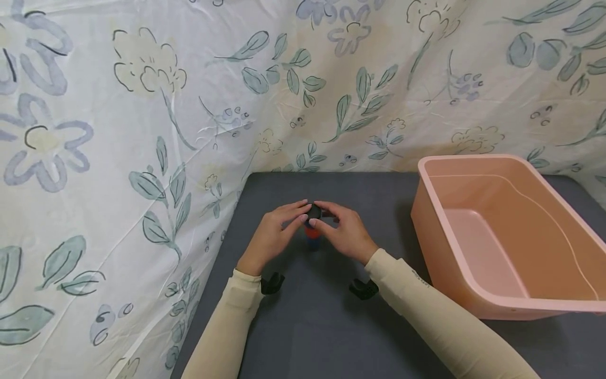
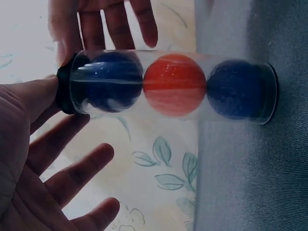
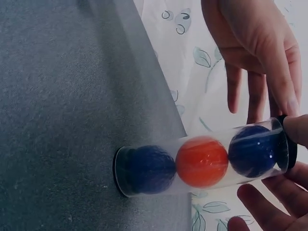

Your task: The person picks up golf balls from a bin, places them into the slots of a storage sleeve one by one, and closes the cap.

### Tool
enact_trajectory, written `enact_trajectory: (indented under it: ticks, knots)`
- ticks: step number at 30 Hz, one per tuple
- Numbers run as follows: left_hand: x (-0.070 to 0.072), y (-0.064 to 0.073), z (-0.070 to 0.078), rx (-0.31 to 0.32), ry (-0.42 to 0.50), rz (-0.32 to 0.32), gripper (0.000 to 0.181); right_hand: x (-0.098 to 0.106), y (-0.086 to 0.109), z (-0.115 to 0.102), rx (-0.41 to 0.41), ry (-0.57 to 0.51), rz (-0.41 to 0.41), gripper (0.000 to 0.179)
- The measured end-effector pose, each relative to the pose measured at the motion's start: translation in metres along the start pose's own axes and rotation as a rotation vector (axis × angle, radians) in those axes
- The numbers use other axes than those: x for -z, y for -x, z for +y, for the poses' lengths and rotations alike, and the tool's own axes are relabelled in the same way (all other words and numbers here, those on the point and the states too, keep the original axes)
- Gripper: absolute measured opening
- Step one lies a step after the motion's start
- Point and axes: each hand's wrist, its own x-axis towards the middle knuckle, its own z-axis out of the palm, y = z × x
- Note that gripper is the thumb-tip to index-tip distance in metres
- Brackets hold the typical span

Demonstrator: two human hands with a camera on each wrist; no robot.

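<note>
A clear plastic tube stands upright on the dark table, with a black base and a black cap. Three balls are stacked inside it: a blue ball at the bottom, an orange-red ball in the middle and a blue ball at the top. From the left side, my left hand pinches the cap between thumb and fingertips. My right hand grips that cap from the other side, its thumb toward me. The lower fingers of both hands spread loosely away from the tube.
A large pink-orange plastic bin stands on the right of the dark grey table, its inside facing up. Floral cloth hangs behind the table and along its left side. Black wrist devices sit under both wrists.
</note>
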Motion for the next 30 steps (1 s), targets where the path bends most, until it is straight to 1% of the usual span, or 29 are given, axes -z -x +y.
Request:
enact_trajectory:
  ticks: [5, 10, 13, 16, 19, 22, 24, 27, 30]
  knots:
    - [0.000, 0.000, 0.001, -0.008, 0.007, 0.010, 0.036, -0.001, 0.002, 0.002, -0.006, -0.029, -0.007, 0.052]
    - [0.000, 0.001, 0.000, -0.021, -0.021, 0.020, 0.037, -0.003, 0.001, 0.003, 0.013, -0.035, 0.008, 0.050]
    - [-0.001, 0.004, -0.001, -0.011, -0.036, 0.028, 0.037, -0.004, 0.002, 0.003, 0.027, -0.036, 0.010, 0.049]
    - [-0.005, 0.007, -0.001, 0.000, -0.041, 0.022, 0.037, -0.004, 0.005, 0.003, 0.030, -0.034, 0.006, 0.049]
    - [-0.007, 0.005, -0.001, -0.018, -0.085, 0.020, 0.037, -0.003, 0.007, 0.003, 0.034, -0.037, 0.012, 0.050]
    - [-0.008, 0.001, -0.001, -0.059, -0.143, 0.037, 0.038, -0.002, 0.005, 0.004, 0.041, -0.039, 0.036, 0.050]
    - [-0.007, -0.001, -0.002, -0.067, -0.166, 0.043, 0.037, -0.004, 0.005, 0.006, 0.044, -0.038, 0.051, 0.050]
    - [-0.008, 0.001, -0.004, -0.046, -0.171, 0.026, 0.037, -0.008, 0.006, 0.009, 0.043, -0.036, 0.051, 0.049]
    - [-0.010, 0.004, -0.005, -0.033, -0.175, -0.001, 0.037, -0.013, 0.009, 0.013, 0.018, -0.028, 0.037, 0.049]
